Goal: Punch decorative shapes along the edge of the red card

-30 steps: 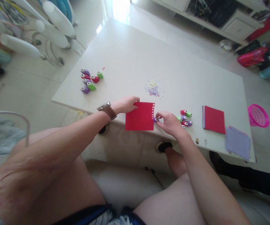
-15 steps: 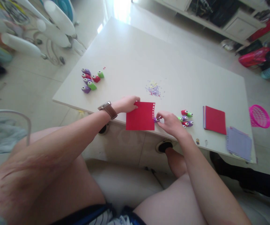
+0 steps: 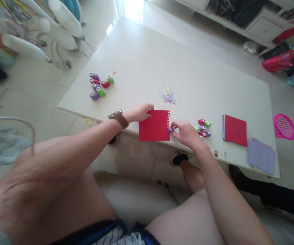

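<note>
A square sheet of red paper (image 3: 154,126) lies at the near edge of the table, its front part jutting past the edge. Small punched holes run down the upper part of its right side. My left hand (image 3: 143,113) grips the sheet's upper left corner. With thumb and fingers, my right hand (image 3: 184,132) holds a small purple craft punch (image 3: 171,129) against the sheet's right edge, just below the row of holes. More punches (image 3: 205,129) in red, green and purple stand to the right of that hand. Tiny punched bits (image 3: 168,96) lie scattered beyond the sheet.
Another group of punches (image 3: 98,86) stands on the table's left. Stacked red paper (image 3: 235,130) and purple sheets with punched edges (image 3: 261,156) lie at the right end of the white table (image 3: 147,61). A pink basket (image 3: 284,126) is beyond it.
The view has shifted very slightly. Both hands, the paper and the purple punch keep the same places relative to each other.
</note>
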### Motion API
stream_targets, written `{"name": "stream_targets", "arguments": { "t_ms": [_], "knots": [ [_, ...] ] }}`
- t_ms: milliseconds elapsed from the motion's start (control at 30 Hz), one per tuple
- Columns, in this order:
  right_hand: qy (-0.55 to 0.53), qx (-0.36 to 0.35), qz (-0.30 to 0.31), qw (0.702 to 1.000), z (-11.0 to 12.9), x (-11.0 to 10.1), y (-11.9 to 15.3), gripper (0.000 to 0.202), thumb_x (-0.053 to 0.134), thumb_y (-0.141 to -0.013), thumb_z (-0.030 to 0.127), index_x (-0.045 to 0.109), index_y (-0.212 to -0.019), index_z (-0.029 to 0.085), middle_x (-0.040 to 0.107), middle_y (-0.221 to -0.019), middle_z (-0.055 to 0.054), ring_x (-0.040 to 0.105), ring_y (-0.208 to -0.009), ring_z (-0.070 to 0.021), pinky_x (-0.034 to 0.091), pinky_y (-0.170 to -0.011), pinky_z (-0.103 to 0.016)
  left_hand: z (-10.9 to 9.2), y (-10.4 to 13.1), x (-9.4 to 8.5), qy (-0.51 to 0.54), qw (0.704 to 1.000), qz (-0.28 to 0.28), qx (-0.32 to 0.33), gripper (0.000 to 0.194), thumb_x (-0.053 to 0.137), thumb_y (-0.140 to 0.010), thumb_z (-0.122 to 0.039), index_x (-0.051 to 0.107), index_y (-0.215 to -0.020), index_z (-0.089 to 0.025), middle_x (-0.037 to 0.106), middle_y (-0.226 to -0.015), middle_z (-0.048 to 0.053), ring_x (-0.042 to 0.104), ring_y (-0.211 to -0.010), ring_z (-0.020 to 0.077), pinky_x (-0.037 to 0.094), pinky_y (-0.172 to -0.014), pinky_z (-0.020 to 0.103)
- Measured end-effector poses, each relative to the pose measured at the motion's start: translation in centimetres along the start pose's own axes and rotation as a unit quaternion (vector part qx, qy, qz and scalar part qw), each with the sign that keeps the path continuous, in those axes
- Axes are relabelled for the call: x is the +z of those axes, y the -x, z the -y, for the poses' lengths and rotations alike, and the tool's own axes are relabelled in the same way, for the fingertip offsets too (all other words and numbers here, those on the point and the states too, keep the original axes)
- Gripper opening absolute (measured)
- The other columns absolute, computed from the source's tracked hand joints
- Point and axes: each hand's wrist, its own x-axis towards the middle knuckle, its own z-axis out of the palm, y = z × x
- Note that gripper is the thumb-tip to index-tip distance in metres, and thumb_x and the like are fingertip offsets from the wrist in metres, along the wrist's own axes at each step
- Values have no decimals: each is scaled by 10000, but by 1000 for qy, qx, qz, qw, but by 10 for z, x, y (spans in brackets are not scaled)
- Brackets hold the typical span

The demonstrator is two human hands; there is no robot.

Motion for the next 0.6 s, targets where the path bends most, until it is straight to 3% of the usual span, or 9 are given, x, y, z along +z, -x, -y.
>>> {"name": "stream_targets", "arguments": {
  "t_ms": [67,233,400,600],
  "knots": [
    [-4,-3,-1,1000,0,1,0,143,641,-874,113,653,-934,243,766,-1019,-56,687,-954,-237,468,-813,-314,-2,2,1,-2,1000,-15,5,375,564,-945,-226,650,-1309,-239,729,-1230,89,668,-1133,263,504,-942,343],
    [-13,-7,-6,1000,-2,3,-1,153,644,-866,102,665,-939,235,765,-995,-58,692,-946,-238,475,-824,-318,-19,14,13,-54,989,-130,46,405,593,-905,-208,613,-1309,-212,619,-1375,158,556,-1324,352,451,-1058,478],
    [-17,-9,-4,1000,-4,3,-1,144,651,-867,100,665,-933,228,764,-982,-61,692,-931,-241,470,-813,-321,-35,22,36,-10,993,-74,95,192,599,-931,-261,629,-1114,-212,710,-1184,102,675,-1093,282,500,-890,386],
    [-22,-14,-5,1000,-6,4,-1,123,656,-882,121,676,-939,227,765,-992,-65,697,-944,-247,481,-830,-330,-37,21,47,-22,993,-45,103,195,693,-906,-330,618,-1042,-213,730,-1177,101,690,-1113,302,502,-837,380]
  ]
}}
